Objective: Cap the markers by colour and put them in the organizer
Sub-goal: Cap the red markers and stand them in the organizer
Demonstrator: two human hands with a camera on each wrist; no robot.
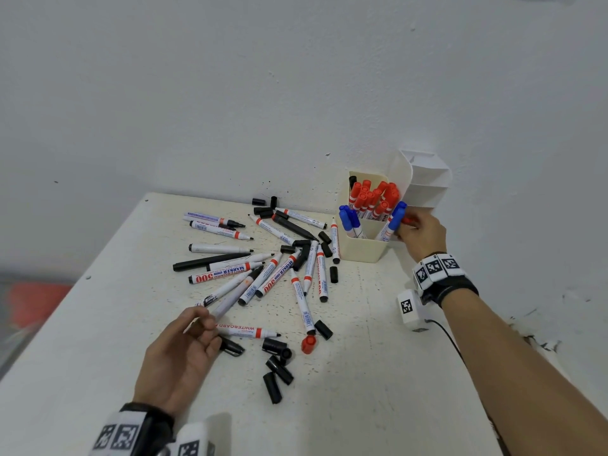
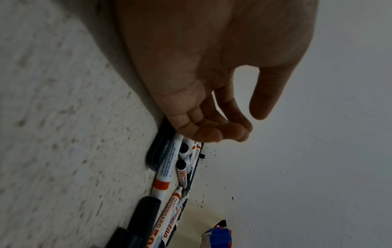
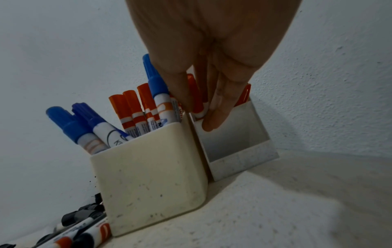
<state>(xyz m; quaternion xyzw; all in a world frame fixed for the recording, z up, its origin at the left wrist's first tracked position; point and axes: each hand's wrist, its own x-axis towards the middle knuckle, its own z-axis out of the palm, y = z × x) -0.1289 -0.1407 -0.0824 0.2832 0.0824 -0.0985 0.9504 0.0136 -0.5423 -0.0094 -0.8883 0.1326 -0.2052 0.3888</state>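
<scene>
- My left hand [image 1: 179, 353] hovers low over the near markers [image 1: 263, 268], fingers [image 2: 214, 132] loosely curled, holding nothing.
- Uncapped markers and black caps [image 1: 278, 370] scattered mid-bench [image 1: 362, 390].
- My right hand [image 1: 419, 232] at the cream organizer [image 1: 360, 246], fingers [image 3: 220, 107] pinching a red-capped marker [image 3: 196, 100] beside the blue ones.
- White wall [image 1: 230, 93] behind.

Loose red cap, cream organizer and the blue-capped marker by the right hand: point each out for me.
Loose red cap [image 1: 308, 344]: head view, middle of the cap lying on the table.
Cream organizer [image 3: 148, 181]: right wrist view, bare front wall.
Blue-capped marker [image 1: 397, 216]: head view, on its blue cap beside the fingers.
</scene>
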